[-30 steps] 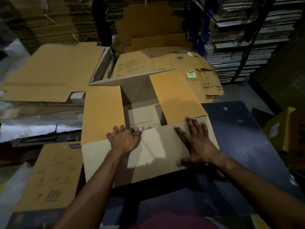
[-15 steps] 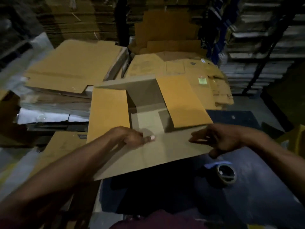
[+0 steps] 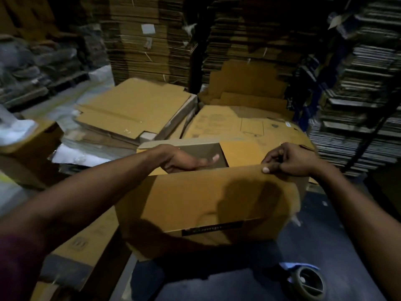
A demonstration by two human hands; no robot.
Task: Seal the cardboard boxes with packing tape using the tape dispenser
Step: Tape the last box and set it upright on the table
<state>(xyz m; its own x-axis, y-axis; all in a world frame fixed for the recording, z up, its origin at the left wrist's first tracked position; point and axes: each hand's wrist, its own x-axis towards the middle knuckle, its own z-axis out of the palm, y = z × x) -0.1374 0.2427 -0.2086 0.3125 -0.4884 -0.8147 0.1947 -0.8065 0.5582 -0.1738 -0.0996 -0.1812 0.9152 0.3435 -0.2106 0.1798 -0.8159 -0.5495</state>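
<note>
The brown corrugated cardboard box (image 3: 208, 203) stood on the dark blue table (image 3: 325, 246), its flat near flap raised upright. The right hand (image 3: 288, 159) pinched that flap's top edge between thumb and curled fingers, while the left hand (image 3: 186, 160) reached over the edge into the opening, fingers loosely extended and gripping nothing visible. A round tape roll (image 3: 308, 283) lay on the table near the box's right corner, apart from it.

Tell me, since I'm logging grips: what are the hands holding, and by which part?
Both hold the cardboard box: the right hand pinches its near top edge, the left hand reaches over that edge inside.
</note>
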